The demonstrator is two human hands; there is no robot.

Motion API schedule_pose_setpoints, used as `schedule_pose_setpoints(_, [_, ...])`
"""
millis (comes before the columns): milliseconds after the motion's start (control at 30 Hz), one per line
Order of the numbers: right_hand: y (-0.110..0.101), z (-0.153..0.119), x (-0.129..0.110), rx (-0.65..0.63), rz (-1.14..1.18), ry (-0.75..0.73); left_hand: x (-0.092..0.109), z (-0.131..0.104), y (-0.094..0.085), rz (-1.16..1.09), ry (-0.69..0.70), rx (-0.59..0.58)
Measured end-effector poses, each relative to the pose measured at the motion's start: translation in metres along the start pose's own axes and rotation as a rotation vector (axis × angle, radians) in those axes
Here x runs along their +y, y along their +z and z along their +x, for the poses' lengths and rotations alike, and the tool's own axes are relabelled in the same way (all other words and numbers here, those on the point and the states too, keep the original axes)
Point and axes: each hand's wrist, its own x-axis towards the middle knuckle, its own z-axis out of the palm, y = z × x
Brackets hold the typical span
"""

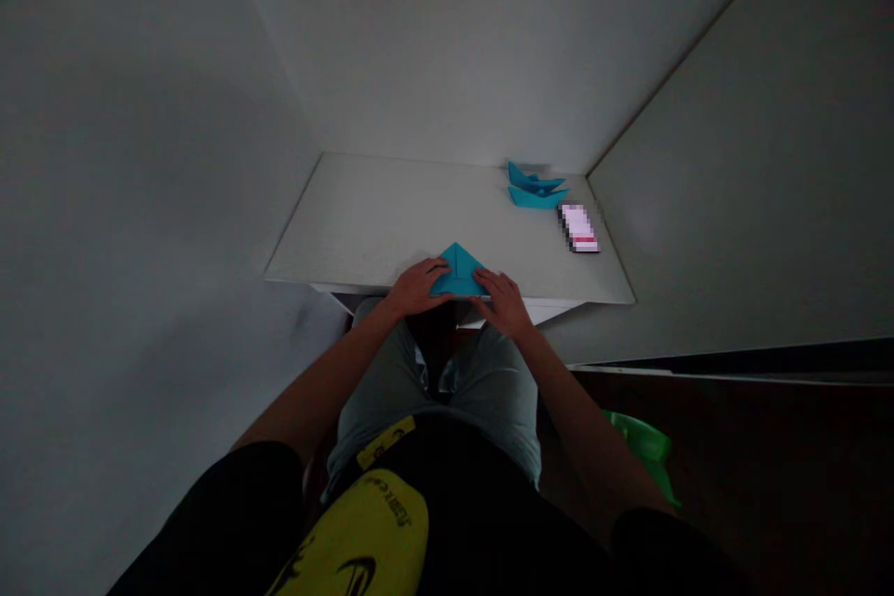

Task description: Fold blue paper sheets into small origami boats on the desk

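Observation:
A sheet of blue paper (458,272), folded to a triangle with a straight band along its bottom, lies at the front edge of the white table (391,214). A crease line runs down its middle from the peak. My left hand (417,287) grips its left corner, fingers on top. On the right corner, my right hand (504,300) holds it the same way, fingertips on the paper. Both thumbs are near the lower edge and hard to make out.
Two folded blue paper boats (536,197) stand at the back right of the table. Beside them lies a phone (579,227) with a lit, blurred screen. Walls border the table at the left, back and right. A green plastic object (639,442) is on the floor at right.

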Motion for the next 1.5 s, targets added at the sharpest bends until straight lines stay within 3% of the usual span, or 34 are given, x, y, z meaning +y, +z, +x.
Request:
schedule_pose_setpoints(167, [-0.004,0.002,-0.001,0.050,0.069,0.014,-0.001,-0.003,-0.007,-0.042,0.002,-0.042])
schedule_pose_setpoints(400, [-0.019,0.014,0.000,-0.006,0.095,0.044,-0.001,0.010,-0.022,-0.119,-0.067,-0.172])
schedule_pose_setpoints(667, [-0.025,0.025,-0.001,-0.037,0.153,0.087,-0.003,0.017,-0.027,-0.275,-0.115,-0.161])
schedule_pose_setpoints(1000, [-0.034,0.038,-0.002,-0.111,0.126,0.222,-0.001,0.023,-0.034,-0.216,-0.181,-0.187])
schedule_pose_setpoints(1167, [-0.033,0.050,-0.012,-0.116,0.027,0.272,0.006,0.024,-0.030,-0.068,-0.210,-0.139])
schedule_pose_setpoints(1333, [-0.027,0.051,-0.025,-0.075,-0.109,0.311,0.028,0.016,-0.020,0.165,-0.220,0.017])
schedule_pose_setpoints(1433, [-0.018,0.045,-0.029,0.081,-0.174,0.314,0.042,0.007,-0.007,0.180,-0.110,-0.030])
schedule_pose_setpoints(1500, [-0.010,0.040,-0.033,0.116,-0.165,0.246,0.049,0.000,0.005,0.148,-0.062,-0.065])
